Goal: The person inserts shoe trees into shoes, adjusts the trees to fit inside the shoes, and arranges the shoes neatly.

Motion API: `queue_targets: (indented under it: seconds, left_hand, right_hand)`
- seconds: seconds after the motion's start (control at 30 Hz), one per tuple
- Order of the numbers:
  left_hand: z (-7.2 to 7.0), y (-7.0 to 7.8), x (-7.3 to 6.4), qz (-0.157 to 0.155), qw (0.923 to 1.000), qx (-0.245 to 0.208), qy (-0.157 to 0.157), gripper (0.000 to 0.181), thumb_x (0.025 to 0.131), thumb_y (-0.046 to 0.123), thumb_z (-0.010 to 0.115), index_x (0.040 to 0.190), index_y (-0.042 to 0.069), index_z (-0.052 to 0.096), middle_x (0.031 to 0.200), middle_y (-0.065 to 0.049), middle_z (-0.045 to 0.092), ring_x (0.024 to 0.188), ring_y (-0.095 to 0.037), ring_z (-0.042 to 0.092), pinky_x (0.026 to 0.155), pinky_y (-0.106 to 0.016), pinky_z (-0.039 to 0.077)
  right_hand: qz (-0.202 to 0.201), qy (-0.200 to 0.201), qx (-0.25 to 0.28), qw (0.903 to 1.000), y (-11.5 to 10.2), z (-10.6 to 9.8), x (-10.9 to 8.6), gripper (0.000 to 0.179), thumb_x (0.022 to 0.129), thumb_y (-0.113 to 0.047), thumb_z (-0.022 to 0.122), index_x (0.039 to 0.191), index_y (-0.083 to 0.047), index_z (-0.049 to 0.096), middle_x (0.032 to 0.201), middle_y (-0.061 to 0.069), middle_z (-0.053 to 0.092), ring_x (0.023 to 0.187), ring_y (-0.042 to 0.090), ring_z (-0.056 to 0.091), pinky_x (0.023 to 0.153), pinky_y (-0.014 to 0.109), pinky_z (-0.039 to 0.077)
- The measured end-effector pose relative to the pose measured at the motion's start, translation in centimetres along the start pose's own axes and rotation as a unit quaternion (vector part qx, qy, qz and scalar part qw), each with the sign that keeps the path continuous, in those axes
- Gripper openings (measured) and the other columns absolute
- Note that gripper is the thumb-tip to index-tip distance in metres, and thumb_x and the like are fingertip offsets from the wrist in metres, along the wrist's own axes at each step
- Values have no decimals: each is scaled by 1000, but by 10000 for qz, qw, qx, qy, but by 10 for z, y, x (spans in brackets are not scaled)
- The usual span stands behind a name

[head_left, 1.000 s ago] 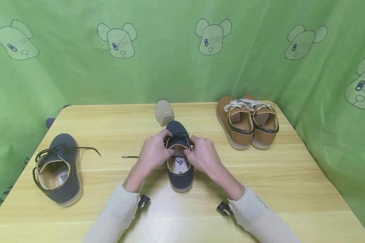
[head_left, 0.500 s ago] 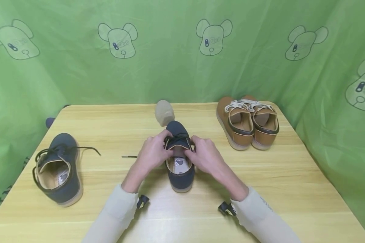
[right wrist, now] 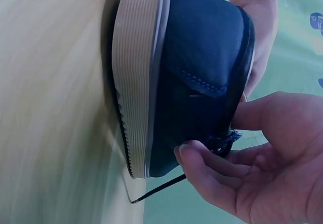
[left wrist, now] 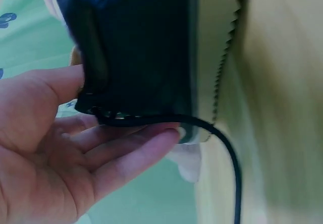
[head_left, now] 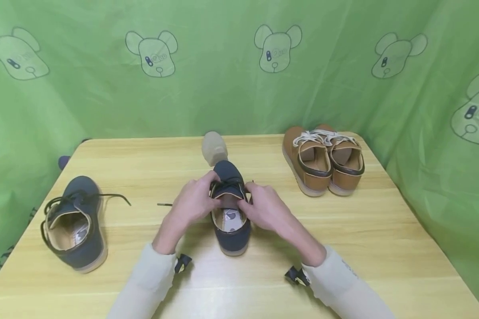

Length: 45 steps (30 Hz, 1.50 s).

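A navy lace-up shoe [head_left: 233, 239] stands on the table, its toe pointing away from me. My left hand [head_left: 193, 201] grips its left side near the lace eyelets, thumb at the opening and fingers along the outside. On the other side my right hand [head_left: 266, 207] grips it in the same way. Between the thumbs shows the brown inside of the tongue [head_left: 229, 201]. A dark lace [left wrist: 229, 148] hangs down past the left fingers in the left wrist view. In the right wrist view another lace end [right wrist: 161, 186] trails below the right fingers.
The matching navy shoe [head_left: 97, 241] stands at the left with loose laces. Brown shoes [head_left: 317, 184] with white laces stand together at the back right. A beige rounded object [head_left: 214, 147] lies just beyond the held shoe's toe. A green curtain [head_left: 215, 102] hangs behind the table [head_left: 383, 248].
The held shoe has shifted slightly left and toward me, its toe swinging a little left. Both hands keep their grip, the left moving slightly left with it.
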State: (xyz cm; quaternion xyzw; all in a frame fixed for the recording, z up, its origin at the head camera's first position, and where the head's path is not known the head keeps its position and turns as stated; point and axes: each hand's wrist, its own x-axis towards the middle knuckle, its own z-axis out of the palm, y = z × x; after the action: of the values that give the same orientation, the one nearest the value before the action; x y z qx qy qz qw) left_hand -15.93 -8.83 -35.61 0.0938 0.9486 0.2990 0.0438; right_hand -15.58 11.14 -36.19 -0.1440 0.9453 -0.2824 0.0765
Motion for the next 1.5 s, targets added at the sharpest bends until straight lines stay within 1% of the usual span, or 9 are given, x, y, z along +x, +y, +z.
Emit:
queue_targets:
  seconds: [0.13,0.27,0.5,0.67,0.87,1.03,1.17,1.37,1.5]
  left_hand:
    - [-13,-8,-2,56,9995,69,-298,51,80,14,83,124,14,59,115,-16,73,98,-32,69,84,-46,57]
    - [-22,-20,-4,37,9991,108,-418,51,79,11,82,124,12,59,108,-14,73,86,-27,66,73,-40,55]
    - [-40,-39,-1,-7,9984,336,-455,53,81,13,80,129,10,57,90,-12,69,73,-24,60,61,-34,49]
    - [-56,-54,-5,2,9964,688,-504,53,82,8,77,130,6,56,98,-17,71,79,-27,63,66,-39,53]
    - [-72,-70,-9,91,9955,839,-439,47,80,2,71,125,5,58,89,-14,69,71,-27,59,58,-35,47]
    - [-84,-82,-12,-75,9961,751,-456,48,78,-4,66,125,4,58,89,-17,68,64,-24,60,52,-32,46]
    - [-94,-86,-7,-321,9952,517,-765,50,80,-8,59,130,1,54,104,-29,69,57,-20,65,51,-34,54]
    - [-111,-93,10,-684,9905,238,-1173,54,78,-8,56,132,-2,50,119,-39,61,57,-22,69,55,-41,61]
    - [-118,-99,24,-951,9863,59,-1345,58,78,-8,54,135,-5,46,119,-39,57,64,-25,71,62,-42,63]
  right_hand:
    - [-106,-332,609,9975,-4,5,-1,32,98,-26,65,122,-6,61,72,2,64,55,16,59,49,32,49]
    - [-146,-548,1103,9923,-9,14,0,39,100,-29,63,131,-7,57,68,1,65,49,16,60,47,32,50]
    - [-456,-844,898,9913,-27,20,15,44,102,-29,60,138,-4,54,73,4,64,52,15,58,49,32,50]
    - [-633,-1525,963,9816,-41,25,26,57,103,-27,58,151,-1,41,77,2,62,58,13,57,53,29,47]
    - [-682,-1865,1141,9734,-52,35,35,68,103,-32,58,158,-4,30,82,7,67,63,19,63,57,30,49]
    - [-593,-2086,1287,9677,-60,43,40,78,102,-39,58,163,-11,19,92,13,72,71,25,68,60,31,51]
    - [-559,-2013,1238,9701,-69,48,48,75,103,-39,57,162,-11,21,91,14,72,72,28,70,56,32,50]
    - [-438,-2061,916,9733,-85,51,71,76,103,-39,54,162,-7,18,97,8,70,79,21,72,79,33,56]
    - [-230,-2107,1211,9697,-91,55,89,75,104,-34,54,162,-6,17,101,12,71,83,26,74,83,34,56]
